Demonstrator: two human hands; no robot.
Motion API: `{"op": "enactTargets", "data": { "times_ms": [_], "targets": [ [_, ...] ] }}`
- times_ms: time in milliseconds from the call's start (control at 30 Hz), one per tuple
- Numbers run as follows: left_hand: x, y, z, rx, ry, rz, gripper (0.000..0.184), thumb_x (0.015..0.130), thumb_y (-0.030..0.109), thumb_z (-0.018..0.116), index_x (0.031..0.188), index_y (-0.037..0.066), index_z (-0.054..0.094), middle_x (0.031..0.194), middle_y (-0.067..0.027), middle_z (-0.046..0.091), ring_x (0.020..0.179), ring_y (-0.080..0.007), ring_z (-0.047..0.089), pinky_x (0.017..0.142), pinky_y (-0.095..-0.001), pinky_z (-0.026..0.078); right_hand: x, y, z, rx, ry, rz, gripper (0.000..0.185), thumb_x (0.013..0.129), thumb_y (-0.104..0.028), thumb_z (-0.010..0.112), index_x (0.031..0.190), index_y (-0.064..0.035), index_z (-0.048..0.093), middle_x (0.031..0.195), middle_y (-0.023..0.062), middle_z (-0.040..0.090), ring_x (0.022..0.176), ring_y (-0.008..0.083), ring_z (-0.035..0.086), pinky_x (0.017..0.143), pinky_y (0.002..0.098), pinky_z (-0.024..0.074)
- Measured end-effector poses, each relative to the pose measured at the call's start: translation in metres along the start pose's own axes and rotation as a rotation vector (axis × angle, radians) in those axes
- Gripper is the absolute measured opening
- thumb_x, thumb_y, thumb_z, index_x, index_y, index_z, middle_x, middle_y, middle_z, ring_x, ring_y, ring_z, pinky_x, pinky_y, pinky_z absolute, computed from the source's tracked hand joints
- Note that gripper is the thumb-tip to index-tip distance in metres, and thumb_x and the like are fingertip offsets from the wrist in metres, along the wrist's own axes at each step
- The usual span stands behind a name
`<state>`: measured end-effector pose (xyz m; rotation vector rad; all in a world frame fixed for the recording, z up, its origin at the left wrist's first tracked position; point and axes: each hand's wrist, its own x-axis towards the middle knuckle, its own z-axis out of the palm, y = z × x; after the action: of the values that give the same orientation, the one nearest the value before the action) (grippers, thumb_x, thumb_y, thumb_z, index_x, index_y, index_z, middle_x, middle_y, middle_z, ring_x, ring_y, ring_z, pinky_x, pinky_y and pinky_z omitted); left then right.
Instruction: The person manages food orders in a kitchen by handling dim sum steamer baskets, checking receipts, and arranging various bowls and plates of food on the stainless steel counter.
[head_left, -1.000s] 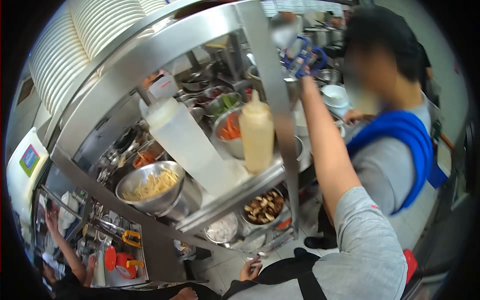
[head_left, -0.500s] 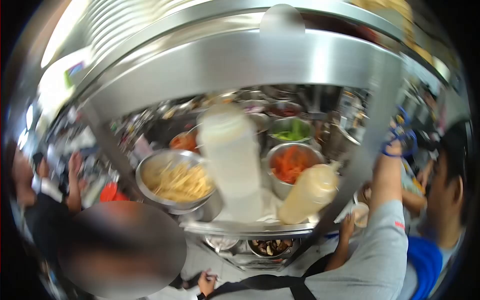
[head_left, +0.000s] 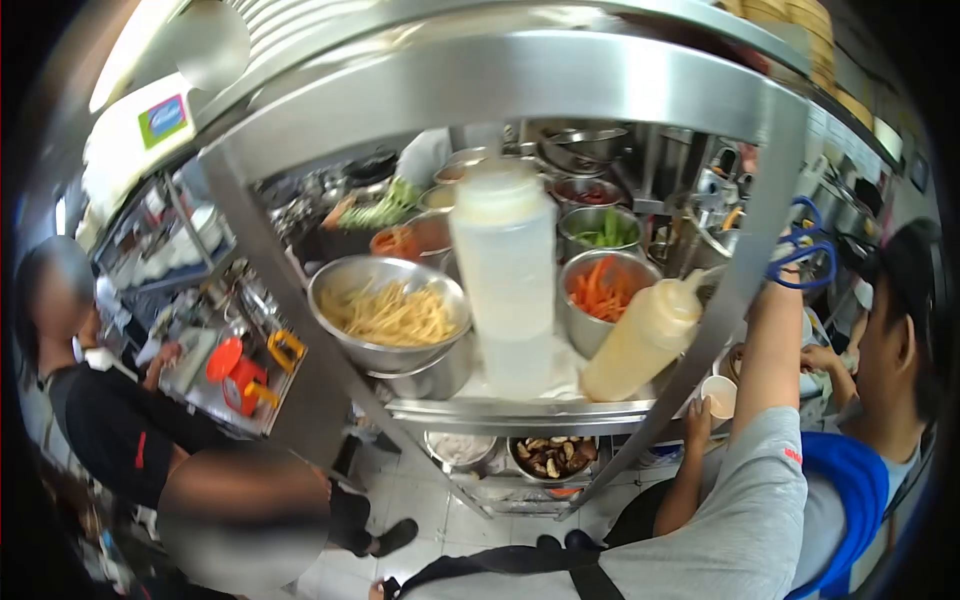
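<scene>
My right arm in its grey sleeve is raised on the right side. My right hand [head_left: 789,274] is partly hidden behind the blue handles of a pair of scissors [head_left: 806,254], with its fingers apparently closed on them. At the bottom edge only a sliver of what looks like my left hand [head_left: 378,591] shows, a dark band at its wrist; its fingers are out of sight. Beside my sleeve another hand [head_left: 698,423] grips a small pale cup [head_left: 718,397]; whose hand that is, I cannot tell.
A metal shelf [head_left: 530,412] carries a clear bottle [head_left: 505,290], a tilted squeeze bottle [head_left: 642,345], a bowl of pale strips [head_left: 392,312] and carrot strips [head_left: 603,291]. Sliced mushrooms [head_left: 552,457] sit below. Co-workers stand left and right; a red scale [head_left: 238,378] is leftward.
The view has shifted and sharpened, and the shelf contents sit higher in the picture. The hand at the bottom has moved mostly out of frame. My right hand stays at the scissors.
</scene>
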<state>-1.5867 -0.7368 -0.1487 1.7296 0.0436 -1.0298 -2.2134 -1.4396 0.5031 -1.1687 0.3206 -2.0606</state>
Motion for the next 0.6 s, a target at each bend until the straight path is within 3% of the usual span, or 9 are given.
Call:
{"op": "enactTargets", "data": {
  "times_ms": [67,233,333,600],
  "targets": [
    [0.001,0.002,0.027,0.283,0.073,0.006,0.05,0.075,0.035,0.07,0.111,0.003,0.057,0.068,-0.0113,0.063,0.057,-0.0213,0.06,0.051,-0.0351,0.049,0.006,-0.001,0.009,0.023,-0.029,-0.026,0.029,0.081,-0.009,0.07,0.106,0.0005,0.058,0.1,0.009,0.065,0.087,0.0175,0.064,0.076,0.032,0.0571],
    [0.005,0.029,0.082,0.345,0.021,0.063,0.047,0.075,0.034,0.071,0.108,0.003,0.058,0.068,-0.011,0.063,0.055,-0.0203,0.06,0.05,-0.0344,0.049,-0.026,-0.026,0.043,0.241,-0.163,-0.198,0.027,0.082,-0.007,0.067,0.107,-0.0001,0.058,0.1,0.0086,0.064,0.088,0.0177,0.064,0.077,0.0324,0.0569],
    [0.003,0.041,0.103,0.361,-0.007,0.098,0.046,0.075,0.033,0.071,0.106,0.002,0.058,0.068,-0.0109,0.063,0.055,-0.0197,0.06,0.05,-0.034,0.049,0.009,0.005,0.036,0.155,-0.008,0.045,0.028,0.08,-0.005,0.068,0.106,0.0018,0.057,0.1,0.0096,0.064,0.09,0.0207,0.064,0.078,0.035,0.0577],
    [-0.005,0.035,0.097,0.318,0.054,0.082,0.042,0.075,0.03,0.072,0.102,0.001,0.058,0.068,-0.0104,0.063,0.053,-0.0181,0.059,0.048,-0.0329,0.049,0.01,0.019,0.014,0.096,-0.01,0.064,0.026,0.082,-0.015,0.06,0.101,0.003,0.057,0.095,0.0107,0.06,0.087,0.0232,0.06,0.078,0.0361,0.0534]
  ]
}}
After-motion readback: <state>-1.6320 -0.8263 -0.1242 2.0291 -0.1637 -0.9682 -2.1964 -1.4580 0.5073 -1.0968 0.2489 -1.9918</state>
